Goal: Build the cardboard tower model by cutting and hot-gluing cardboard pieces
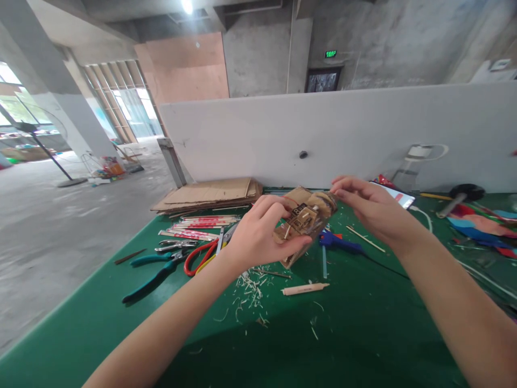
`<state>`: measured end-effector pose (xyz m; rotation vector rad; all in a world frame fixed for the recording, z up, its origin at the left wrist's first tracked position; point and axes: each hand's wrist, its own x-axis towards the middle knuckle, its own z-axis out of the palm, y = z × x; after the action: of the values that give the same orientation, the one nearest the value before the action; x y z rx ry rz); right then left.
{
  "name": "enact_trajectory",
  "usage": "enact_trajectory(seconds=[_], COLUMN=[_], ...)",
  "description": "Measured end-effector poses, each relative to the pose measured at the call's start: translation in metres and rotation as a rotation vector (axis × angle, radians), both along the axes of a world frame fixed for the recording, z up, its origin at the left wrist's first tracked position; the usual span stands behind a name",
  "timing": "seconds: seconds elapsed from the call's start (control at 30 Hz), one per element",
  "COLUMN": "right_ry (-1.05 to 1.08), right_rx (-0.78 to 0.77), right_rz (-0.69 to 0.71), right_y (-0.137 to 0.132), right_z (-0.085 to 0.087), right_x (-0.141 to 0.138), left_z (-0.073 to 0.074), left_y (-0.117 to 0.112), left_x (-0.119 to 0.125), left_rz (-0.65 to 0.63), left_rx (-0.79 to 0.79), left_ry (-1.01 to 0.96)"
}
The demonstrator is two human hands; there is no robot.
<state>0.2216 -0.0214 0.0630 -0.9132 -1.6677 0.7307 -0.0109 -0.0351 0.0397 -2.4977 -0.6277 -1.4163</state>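
Observation:
Between thumb and fingers, my left hand (264, 229) grips a small cardboard model (307, 218). The model has a dark printed patch, layered round cardboard pieces at its right end and a short wooden stick poking out. At that right end, the closed fingertips of my right hand (363, 202) pinch its edge; exactly which piece they hold is partly hidden. Just below the model lies a blue glue gun (341, 242) with a clear glue stick. A pale marker (306, 289) rests on the green table (347, 334) nearer to me.
Left of my hands lie teal-handled pliers (151, 275), red-handled scissors (197, 258) and wrapped sticks (194, 226). Stacked cardboard (205, 194) sits behind them. Wood shavings (252, 291) are scattered in front. A tablet (398, 195) and a bottle (407, 167) stand right, before a white partition (250, 140).

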Motion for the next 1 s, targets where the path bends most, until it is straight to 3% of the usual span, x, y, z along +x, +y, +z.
enact_trajectory(seconds=[0.3,0.6,0.87,1.0], right_ry=[-0.252,-0.521,-0.483,-0.410], right_rx=[0.041,0.229,0.259,0.132], right_rz=[-0.070,-0.096,-0.143,-0.076], right_y=[-0.007,-0.008,-0.010,-0.014], right_z=[0.006,0.011,0.011,0.013], right_x=[0.006,0.012,0.012,0.013], left_z=[0.002,0.002,0.002,0.002], left_y=[-0.001,0.001,0.000,0.000], left_x=[-0.001,-0.002,-0.002,-0.002], left_rz=[-0.039,-0.062,-0.063,-0.072], left_rx=[0.012,0.030,0.012,0.012], left_ry=[0.016,0.044,0.053,0.056])
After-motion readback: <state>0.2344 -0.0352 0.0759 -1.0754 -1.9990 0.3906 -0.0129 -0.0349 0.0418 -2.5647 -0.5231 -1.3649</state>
